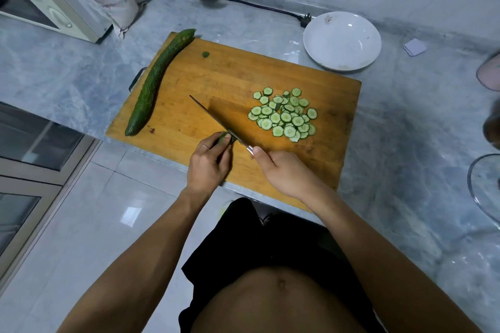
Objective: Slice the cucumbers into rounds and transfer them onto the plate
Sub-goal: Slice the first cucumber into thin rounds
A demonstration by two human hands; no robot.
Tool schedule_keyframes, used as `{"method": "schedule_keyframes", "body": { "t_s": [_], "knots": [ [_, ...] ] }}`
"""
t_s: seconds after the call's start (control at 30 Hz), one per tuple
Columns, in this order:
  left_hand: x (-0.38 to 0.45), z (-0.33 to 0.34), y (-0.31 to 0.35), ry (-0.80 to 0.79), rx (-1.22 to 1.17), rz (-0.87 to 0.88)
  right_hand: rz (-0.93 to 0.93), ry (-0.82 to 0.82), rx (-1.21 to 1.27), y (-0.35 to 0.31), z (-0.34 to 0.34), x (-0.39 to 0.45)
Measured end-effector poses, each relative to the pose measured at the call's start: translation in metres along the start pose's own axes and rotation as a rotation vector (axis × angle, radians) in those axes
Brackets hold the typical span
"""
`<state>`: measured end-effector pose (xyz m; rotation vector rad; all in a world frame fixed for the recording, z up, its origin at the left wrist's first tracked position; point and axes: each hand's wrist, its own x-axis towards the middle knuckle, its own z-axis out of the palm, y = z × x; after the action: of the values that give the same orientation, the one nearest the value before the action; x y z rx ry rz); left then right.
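one cucumber stub (225, 138) left, my left hand (207, 163) is pinching it while my right hand (281, 170) is gripping the knife (216, 123). next i'm needing thin careful cuts, then the whole cucumber (154, 80).

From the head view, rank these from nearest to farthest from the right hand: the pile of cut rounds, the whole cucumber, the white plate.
From the right hand, which grips the knife:
1. Pile of cut rounds, just beyond it on the board.
2. White plate, off the board's far right corner.
3. Whole cucumber, along the board's left edge; only slightly farther than the plate.
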<state>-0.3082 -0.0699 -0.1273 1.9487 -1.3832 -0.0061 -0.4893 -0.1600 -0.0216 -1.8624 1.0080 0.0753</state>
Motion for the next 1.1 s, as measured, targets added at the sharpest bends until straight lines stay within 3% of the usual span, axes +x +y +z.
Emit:
{"method": "schedule_keyframes", "body": {
  "t_s": [0.17, 0.53, 1.1],
  "knots": [
    [0.004, -0.007, 0.003, -0.022, -0.015, -0.017, -0.017, -0.051, 0.017, -0.002, -0.014, -0.002],
    [0.022, 0.009, 0.012, 0.007, -0.048, -0.01, 0.024, -0.002, -0.007, 0.006, -0.032, -0.003],
    [0.019, 0.014, 0.012, -0.029, -0.007, -0.033, 0.021, 0.052, -0.142, -0.011, -0.016, -0.033]
  ]
}}
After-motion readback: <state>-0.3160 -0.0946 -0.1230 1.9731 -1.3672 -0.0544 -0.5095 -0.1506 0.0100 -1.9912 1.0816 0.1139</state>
